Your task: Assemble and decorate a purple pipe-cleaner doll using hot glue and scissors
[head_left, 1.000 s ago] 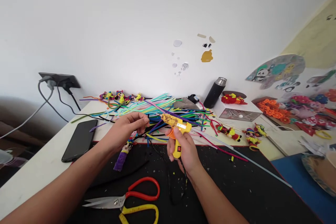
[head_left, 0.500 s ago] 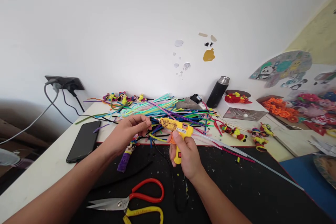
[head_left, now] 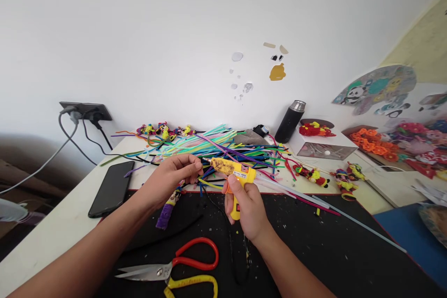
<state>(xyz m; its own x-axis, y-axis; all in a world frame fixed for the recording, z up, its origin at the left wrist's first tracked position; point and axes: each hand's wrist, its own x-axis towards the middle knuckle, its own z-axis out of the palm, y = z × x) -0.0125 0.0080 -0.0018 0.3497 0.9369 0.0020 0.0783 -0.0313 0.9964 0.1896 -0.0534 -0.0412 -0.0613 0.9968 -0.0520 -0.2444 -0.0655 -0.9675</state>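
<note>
My right hand [head_left: 246,205] is wrapped round the grip of a yellow hot glue gun [head_left: 225,166], whose nozzle points left. A clear glue stick [head_left: 293,193] trails from the gun's back end. At the nozzle tip, my left hand [head_left: 179,170] has its thumb and fingers pinched together; whatever is between them is too small to make out. Just below that hand, a pipe cleaner figure with a purple base [head_left: 165,214] lies partly covered on the black mat [head_left: 296,247]. Scissors [head_left: 167,270] with one red and one yellow handle lie nearer to me.
A heap of coloured pipe cleaners [head_left: 209,142] spreads behind my hands. A phone [head_left: 111,188] lies at left, near a power socket [head_left: 85,111] with cables. A black flask [head_left: 290,121], a white box [head_left: 326,149] and several small figures [head_left: 344,184] stand at right.
The glue gun has shifted very slightly left and down, its nozzle closer to the left fingertips. The left hand has hardly moved.
</note>
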